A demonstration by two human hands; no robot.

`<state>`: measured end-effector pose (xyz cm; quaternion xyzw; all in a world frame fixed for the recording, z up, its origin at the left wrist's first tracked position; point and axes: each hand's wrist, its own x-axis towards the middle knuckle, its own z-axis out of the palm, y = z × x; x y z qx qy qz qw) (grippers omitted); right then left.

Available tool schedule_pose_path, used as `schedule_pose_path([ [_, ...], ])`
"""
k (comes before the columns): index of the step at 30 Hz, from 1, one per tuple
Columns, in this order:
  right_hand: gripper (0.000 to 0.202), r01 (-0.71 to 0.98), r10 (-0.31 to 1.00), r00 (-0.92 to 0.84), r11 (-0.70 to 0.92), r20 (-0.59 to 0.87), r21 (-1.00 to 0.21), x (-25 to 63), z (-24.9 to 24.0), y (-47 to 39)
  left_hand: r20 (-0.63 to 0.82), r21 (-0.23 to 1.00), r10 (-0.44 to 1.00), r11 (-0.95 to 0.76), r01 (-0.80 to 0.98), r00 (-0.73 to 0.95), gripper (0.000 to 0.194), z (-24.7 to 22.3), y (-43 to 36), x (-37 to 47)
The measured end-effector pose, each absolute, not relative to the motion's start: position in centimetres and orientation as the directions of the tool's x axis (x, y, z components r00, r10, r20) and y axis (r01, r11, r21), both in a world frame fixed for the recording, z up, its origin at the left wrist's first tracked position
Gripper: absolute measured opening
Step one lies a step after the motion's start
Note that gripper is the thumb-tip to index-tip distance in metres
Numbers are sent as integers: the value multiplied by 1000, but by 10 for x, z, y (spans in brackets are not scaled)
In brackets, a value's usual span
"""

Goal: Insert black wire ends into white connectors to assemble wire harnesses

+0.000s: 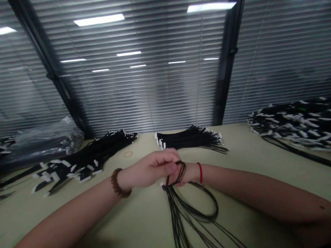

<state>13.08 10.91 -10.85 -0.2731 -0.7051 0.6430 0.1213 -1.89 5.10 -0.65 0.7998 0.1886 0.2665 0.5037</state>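
Observation:
A bundle of thin black cables (178, 210) hangs in loops from my two hands, above the table. My left hand (152, 168), with a brown bead bracelet at the wrist, is closed with thumb and fingers pinching the looped top of the cables. Behind those loops my right hand (184, 174), a red cord at its wrist, is closed around the same bundle; most of its fingers are hidden. A small pale connector end shows just below the hands. The loose cable lengths run down past the lower edge of the view.
On the table (240, 144), a neat bundle of black cables with white connectors (186, 137) lies behind my hands. Another pile (85, 158) spreads at left beside a plastic-wrapped package (49, 137). A big heap (294, 120) sits at right. A rubber band (128, 154) lies nearby. Blinds-covered glass rises behind.

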Motion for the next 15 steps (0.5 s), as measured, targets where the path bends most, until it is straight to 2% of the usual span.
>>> schedule_pose_path([
  [1,24,227,530,-827,10,-187,-974,127,-108,103,261,957,691,-276,-87,674,19,-9,56,-18],
  [2,24,227,520,-831,-6,-197,-974,123,-107,97,205,972,784,-92,-217,586,17,-13,60,-17],
  [3,24,226,512,-834,-20,-204,-974,120,-106,93,96,945,829,99,-313,551,17,-18,63,-16],
  [5,21,219,501,-839,-45,-212,-975,117,-102,86,-47,858,853,300,-416,519,18,-28,68,-12],
  [6,19,217,496,-841,-58,-217,-975,116,-101,85,-65,840,862,319,-439,502,20,-33,70,-10],
  [11,13,212,467,-847,-144,-255,-967,117,-96,81,8,853,932,183,-490,362,26,-43,77,-7],
  [15,17,137,520,-822,-211,-230,-968,118,-100,86,71,891,887,149,-429,456,25,-40,70,-9],
])
